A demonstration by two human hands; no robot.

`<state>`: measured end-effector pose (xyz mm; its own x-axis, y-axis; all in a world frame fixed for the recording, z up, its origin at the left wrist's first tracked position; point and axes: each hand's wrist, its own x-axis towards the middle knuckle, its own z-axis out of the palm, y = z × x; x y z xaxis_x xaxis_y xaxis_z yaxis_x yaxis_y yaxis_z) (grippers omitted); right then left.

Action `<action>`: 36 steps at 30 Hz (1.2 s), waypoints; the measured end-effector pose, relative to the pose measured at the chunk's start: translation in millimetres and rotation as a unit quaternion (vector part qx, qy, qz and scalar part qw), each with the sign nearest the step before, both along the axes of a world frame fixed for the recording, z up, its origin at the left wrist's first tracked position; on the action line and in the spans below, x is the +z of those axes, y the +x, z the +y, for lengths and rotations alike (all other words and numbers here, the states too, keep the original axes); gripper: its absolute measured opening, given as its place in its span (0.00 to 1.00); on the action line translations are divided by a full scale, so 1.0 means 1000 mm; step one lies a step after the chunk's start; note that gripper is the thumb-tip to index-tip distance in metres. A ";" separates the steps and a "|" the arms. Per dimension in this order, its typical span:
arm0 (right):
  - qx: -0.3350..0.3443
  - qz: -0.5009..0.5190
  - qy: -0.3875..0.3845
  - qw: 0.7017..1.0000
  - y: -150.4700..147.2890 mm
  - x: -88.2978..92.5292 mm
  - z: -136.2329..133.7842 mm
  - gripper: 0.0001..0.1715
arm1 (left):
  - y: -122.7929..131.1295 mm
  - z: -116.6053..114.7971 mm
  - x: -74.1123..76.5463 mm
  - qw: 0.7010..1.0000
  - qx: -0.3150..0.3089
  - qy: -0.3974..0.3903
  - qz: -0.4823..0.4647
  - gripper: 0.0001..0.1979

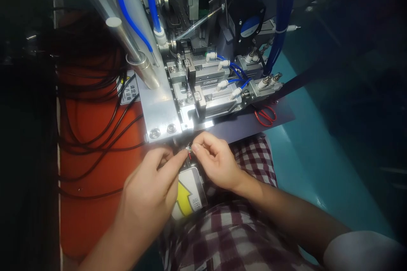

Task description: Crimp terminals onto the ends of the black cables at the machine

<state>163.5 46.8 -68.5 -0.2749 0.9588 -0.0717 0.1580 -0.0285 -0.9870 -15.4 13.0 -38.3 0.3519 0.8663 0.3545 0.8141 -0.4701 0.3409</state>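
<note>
My left hand (pixel 155 182) is closed in a pinch, thumb and forefinger on thin coloured wires (pixel 190 152), red and pale ones among them. My right hand (pixel 216 159) pinches at the same wires from the other side, its fingertips almost meeting those of the left. The wire ends are tiny, and fingers partly hide them. Both hands are just in front of a metal machine fixture (pixel 190 118), above a white label with a yellow arrow (pixel 184 199).
Black cables (pixel 95 139) lie over an orange surface (pixel 89 220) on the left. Blue air tubes (pixel 127 12) and pneumatic cylinders (pixel 219 97) fill the machine ahead. Red-handled scissors (pixel 265 116) rest on a dark plate to the right. A metal post (pixel 136 59) rises at the left.
</note>
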 end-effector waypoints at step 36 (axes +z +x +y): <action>-0.019 -0.065 0.091 0.994 -0.003 -0.002 0.003 0.11 | -0.001 0.005 0.005 0.997 -0.035 0.007 0.067 0.17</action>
